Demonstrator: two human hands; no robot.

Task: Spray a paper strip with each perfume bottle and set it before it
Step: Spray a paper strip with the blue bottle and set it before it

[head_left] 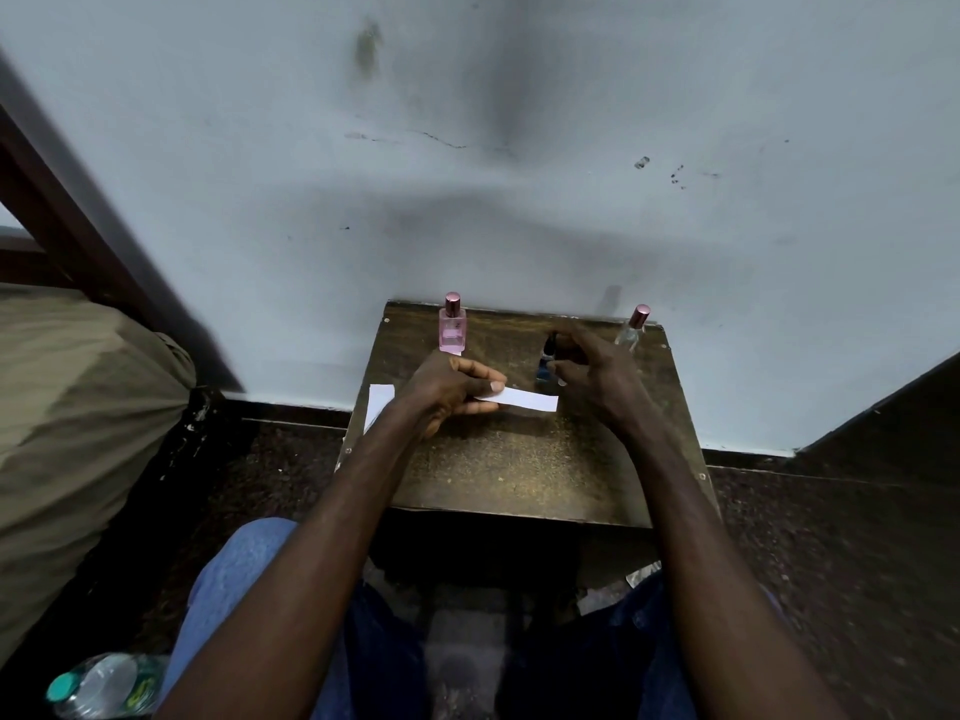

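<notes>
A small dark wooden table [519,470] stands against the wall. A pink perfume bottle [452,327] with a rose cap is upright at its back left. A clear bottle [631,330] with a rose cap stands at the back right. Between them, my right hand [597,374] grips a dark bottle [546,358], mostly hidden by my fingers. My left hand [452,389] pinches a white paper strip [527,400] held level just in front of the dark bottle. More white paper [378,405] lies at the table's left edge, partly under my left forearm.
The pale wall [519,174] rises right behind the table. A bed with an olive cover [78,407] is to the left. A plastic water bottle [98,685] lies on the dark floor at the lower left. My knees sit below the table's front edge.
</notes>
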